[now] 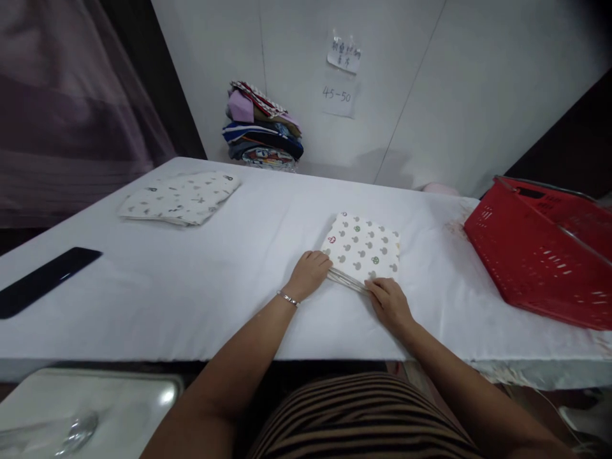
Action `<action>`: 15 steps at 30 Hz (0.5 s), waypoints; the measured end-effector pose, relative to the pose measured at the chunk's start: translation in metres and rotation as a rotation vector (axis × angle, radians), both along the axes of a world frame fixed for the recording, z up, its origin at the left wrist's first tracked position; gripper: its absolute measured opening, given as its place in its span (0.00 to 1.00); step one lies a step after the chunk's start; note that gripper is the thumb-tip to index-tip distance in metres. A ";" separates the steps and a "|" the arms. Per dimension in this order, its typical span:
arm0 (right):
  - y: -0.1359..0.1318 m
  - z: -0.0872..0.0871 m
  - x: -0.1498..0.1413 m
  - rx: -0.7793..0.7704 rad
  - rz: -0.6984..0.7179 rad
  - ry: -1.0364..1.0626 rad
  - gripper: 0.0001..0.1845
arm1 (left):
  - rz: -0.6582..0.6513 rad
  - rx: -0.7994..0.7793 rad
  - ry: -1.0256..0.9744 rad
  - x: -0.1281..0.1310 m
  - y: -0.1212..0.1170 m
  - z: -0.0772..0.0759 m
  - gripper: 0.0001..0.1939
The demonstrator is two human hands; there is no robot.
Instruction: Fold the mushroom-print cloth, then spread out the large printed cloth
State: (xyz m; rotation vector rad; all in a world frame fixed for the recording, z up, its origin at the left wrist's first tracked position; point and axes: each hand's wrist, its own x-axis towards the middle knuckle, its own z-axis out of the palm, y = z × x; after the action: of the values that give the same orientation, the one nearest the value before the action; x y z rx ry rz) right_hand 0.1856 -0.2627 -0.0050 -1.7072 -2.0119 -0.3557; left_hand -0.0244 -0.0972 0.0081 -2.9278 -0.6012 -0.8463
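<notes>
A folded white cloth (362, 247) printed with small grey, green and red mushroom-like shapes lies flat on the white-covered table (248, 280). My left hand (310, 273) is closed on its near left corner, fingers curled over the edge. Along the near edge, further right, my right hand (389, 303) pinches the cloth between thumb and fingers. Several layers show at that edge between the two hands. The tips of some fingers are hidden by the cloth and by the hands themselves.
Another printed white cloth (182, 197) lies folded at the back left. A dark flat object (45, 280) rests by the left edge. On the right stands a red plastic basket (535, 255) with metal handles. A pile of folded fabrics (262, 131) is against the wall behind the table.
</notes>
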 end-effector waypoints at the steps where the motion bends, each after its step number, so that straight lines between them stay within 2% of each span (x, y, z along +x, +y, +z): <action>1: 0.000 0.000 0.000 -0.006 -0.002 0.004 0.16 | 0.014 -0.018 -0.004 -0.001 0.001 0.000 0.10; 10: -0.004 -0.001 0.000 -0.009 0.000 0.004 0.17 | 0.054 -0.038 -0.024 -0.004 -0.001 -0.003 0.09; 15: -0.011 -0.003 0.001 -0.021 0.012 0.079 0.19 | 0.091 -0.091 -0.055 -0.009 0.001 -0.003 0.06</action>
State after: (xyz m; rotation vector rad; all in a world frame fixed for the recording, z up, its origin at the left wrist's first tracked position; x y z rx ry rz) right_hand 0.1866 -0.2734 -0.0077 -1.6938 -1.9752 -0.2599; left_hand -0.0337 -0.0964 0.0046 -2.9389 -0.7909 -0.9151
